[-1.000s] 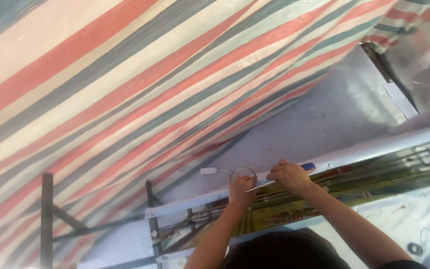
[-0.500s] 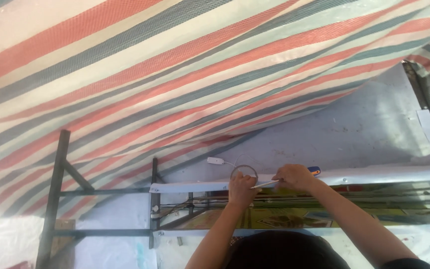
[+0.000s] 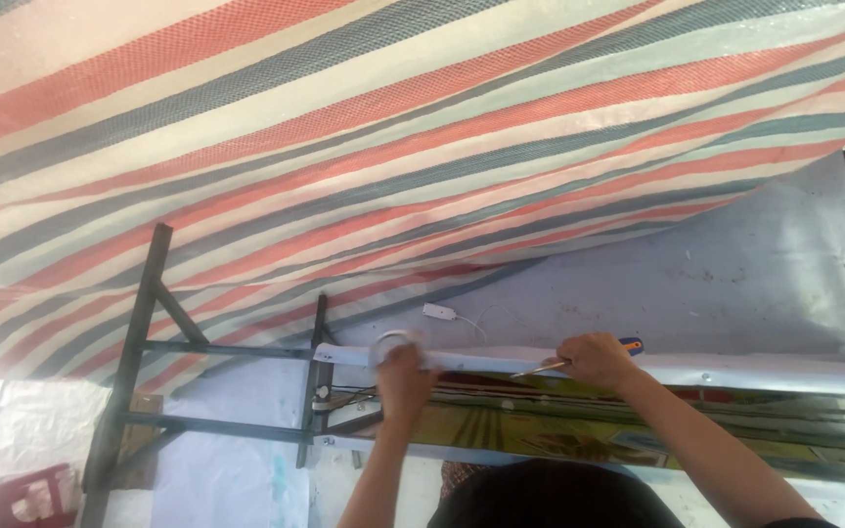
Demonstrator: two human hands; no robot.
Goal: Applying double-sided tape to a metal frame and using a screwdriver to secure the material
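My left hand (image 3: pixel 405 379) is raised and closed on a white roll of tape (image 3: pixel 390 341), held against a long pale horizontal bar (image 3: pixel 735 370). About a hand's width to the right, my right hand (image 3: pixel 594 360) rests on the same bar. It grips a thin metal tool with a blue handle (image 3: pixel 631 344), and the tool's tip points left toward the roll. Both forearms reach up from the bottom edge.
A red, grey and cream striped tarpaulin (image 3: pixel 344 156) fills the upper view. A black metal frame (image 3: pixel 139 342) stands at left. A small white box with a wire (image 3: pixel 437 312) sits above the bar. A red plastic stool (image 3: pixel 12 494) is at bottom left.
My left hand has slid left along the bar with the tape roll, away from my right hand. The view has swung, bringing more of the black frame into sight.
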